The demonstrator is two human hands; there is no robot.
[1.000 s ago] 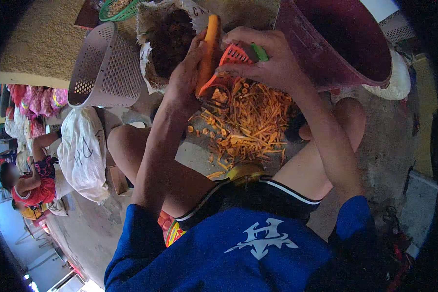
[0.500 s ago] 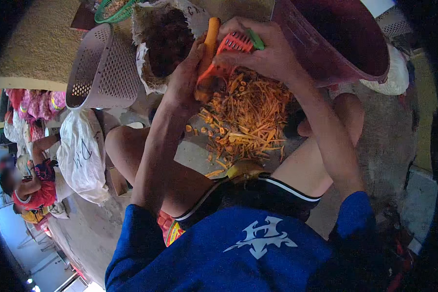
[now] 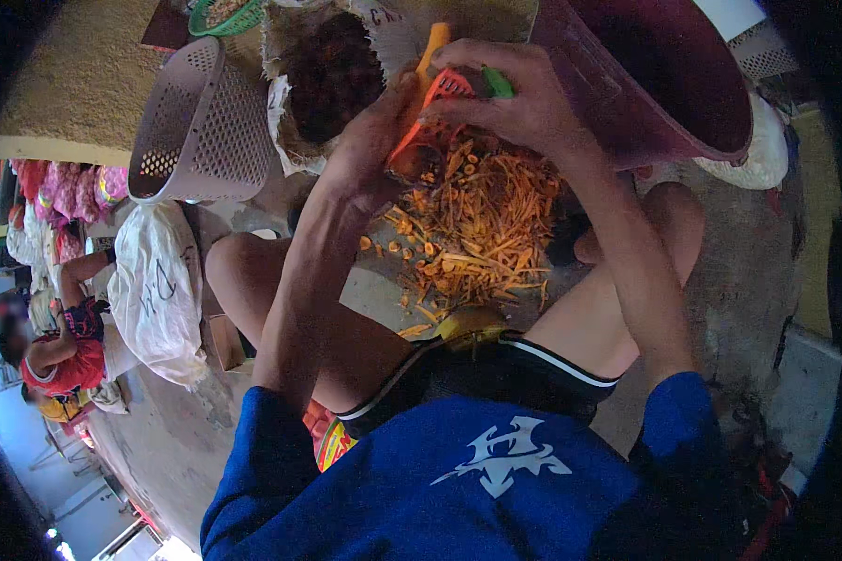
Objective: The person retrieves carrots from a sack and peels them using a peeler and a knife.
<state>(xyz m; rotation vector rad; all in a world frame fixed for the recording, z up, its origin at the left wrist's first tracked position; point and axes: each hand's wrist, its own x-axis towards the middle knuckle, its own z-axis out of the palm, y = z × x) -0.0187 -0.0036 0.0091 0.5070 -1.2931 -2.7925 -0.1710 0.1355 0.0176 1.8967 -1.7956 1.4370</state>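
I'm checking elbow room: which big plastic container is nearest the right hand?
The maroon tub, beside the right hand; the mauve perforated basket stands farther off, past the left hand.

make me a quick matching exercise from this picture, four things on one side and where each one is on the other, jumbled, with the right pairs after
Things
1. carrot
2. slotted orange tool
3. orange peelings
4. perforated basket

Places
A. heaped between the knees
B. in the right hand
C. standing off to the person's left
D. in the left hand

Pairs: 1-D, 2-B, 3-A, 4-C
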